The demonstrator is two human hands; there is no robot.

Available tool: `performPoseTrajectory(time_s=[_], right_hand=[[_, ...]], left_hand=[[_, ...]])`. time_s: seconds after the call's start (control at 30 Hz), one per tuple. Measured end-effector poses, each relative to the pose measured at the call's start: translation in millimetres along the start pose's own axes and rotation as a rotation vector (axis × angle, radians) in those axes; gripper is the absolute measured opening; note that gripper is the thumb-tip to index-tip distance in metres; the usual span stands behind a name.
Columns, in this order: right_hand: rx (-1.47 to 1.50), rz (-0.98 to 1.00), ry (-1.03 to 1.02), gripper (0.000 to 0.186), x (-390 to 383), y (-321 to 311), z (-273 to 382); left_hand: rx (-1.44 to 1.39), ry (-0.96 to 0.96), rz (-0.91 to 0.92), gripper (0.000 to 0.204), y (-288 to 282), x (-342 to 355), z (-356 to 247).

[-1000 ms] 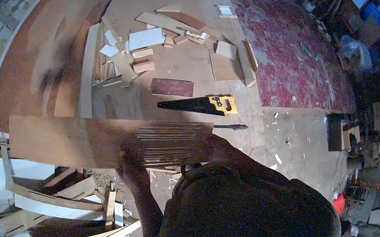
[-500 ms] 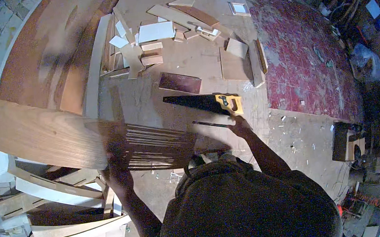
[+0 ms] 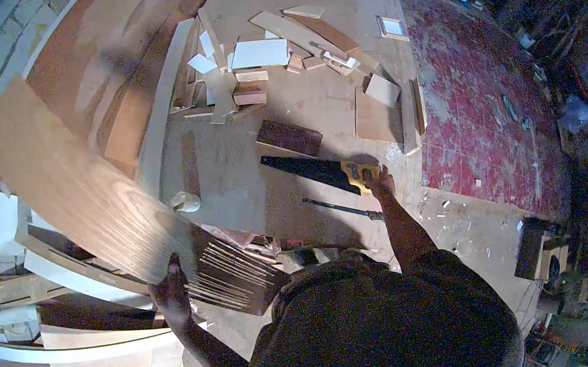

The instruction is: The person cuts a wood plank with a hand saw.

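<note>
My left hand [image 3: 172, 292] grips the edge of a long wooden board [image 3: 76, 167], thumb on its face. The board slants from the upper left toward my body, and rows of narrow parallel slits run across its near end. On the workbench, my right hand [image 3: 381, 184] is closed on the yellow-and-black handle of a handsaw [image 3: 314, 169], whose dark blade points left. A thin dark rod [image 3: 338, 206] lies just nearer than the saw, close to my right wrist. Behind the blade rests a dark reddish-brown block [image 3: 289, 138].
Wood offcuts [image 3: 289, 32] and a white panel [image 3: 260, 53] lie across the far workbench. A small clear jar-like object [image 3: 186, 202] stands beside the board. Curved wooden frames [image 3: 93, 351] are stacked at the lower left. A worn red surface [image 3: 480, 99] extends at the right.
The board's far end has swung up and away, its near end toward my body. My right hand has moved onto the saw handle, leaving the thin rod lying on the workbench.
</note>
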State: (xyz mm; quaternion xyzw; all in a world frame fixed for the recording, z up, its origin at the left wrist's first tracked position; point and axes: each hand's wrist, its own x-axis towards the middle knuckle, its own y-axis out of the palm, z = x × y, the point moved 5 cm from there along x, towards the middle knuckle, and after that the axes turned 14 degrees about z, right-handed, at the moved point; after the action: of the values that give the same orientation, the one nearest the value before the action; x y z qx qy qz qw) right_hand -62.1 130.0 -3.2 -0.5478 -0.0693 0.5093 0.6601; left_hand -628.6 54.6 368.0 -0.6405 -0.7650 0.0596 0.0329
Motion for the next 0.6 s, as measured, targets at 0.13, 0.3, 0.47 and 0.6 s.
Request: performPoseTrajectory(time_s=[0.13, 0.3, 0.47, 0.6], right_hand=[[0.015, -0.048, 0.113, 0.073, 22, 16, -23], [-0.203, 0.093, -0.046, 0.067, 8, 5, -11], [-0.160, 0.080, 0.048, 0.073, -38, -30, 31], [0.036, 0.099, 0.155, 0.090, -58, -25, 47]], left_hand=[[0.104, -0.094, -0.055, 0.040, 0, -11, 11], [-0.068, -0.096, -0.095, 0.032, 12, -2, 24], [-0.009, 0.053, -0.001, 0.030, 31, 5, -7], [-0.012, 0.025, -0.057, 0.028, 39, 4, -20]])
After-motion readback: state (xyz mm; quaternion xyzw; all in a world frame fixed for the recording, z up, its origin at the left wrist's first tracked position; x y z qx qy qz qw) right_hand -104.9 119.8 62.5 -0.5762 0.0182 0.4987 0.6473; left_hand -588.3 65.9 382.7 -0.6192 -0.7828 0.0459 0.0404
